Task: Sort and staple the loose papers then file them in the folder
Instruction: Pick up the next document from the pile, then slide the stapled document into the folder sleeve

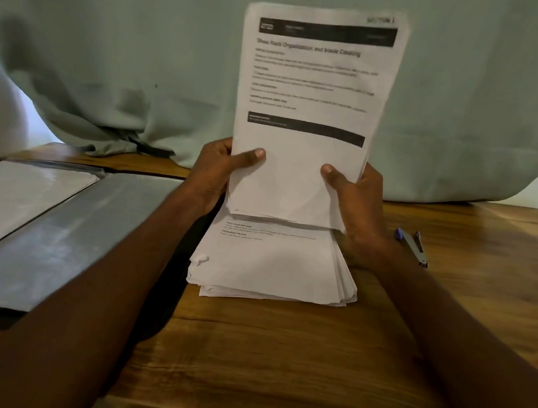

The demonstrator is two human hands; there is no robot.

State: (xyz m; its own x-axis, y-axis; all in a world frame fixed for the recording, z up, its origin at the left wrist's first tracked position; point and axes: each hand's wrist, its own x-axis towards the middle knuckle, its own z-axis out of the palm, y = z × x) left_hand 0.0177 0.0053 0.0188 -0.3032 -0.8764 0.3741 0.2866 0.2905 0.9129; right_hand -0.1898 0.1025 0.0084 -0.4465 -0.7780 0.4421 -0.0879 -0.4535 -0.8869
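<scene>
Both hands, left hand [223, 170] and right hand [358, 195], grasp the upright sheaf of papers [311, 110] by its lower edges; the stapler [415, 247] lies at three o'clock, nearer the right.

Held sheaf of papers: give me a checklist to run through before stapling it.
1. Both hands grip the held sheaf, left hand and right hand: ok.
2. Bottom edges squared: not ok, slightly ragged.
3. Sheets belong to one set: cannot tell, only the top page shows.
4. Stapler within reach, on the table beside the right hand: ok.
5. Folder open at left: ok.
6. Remaining pile sorted: cannot tell.
</scene>
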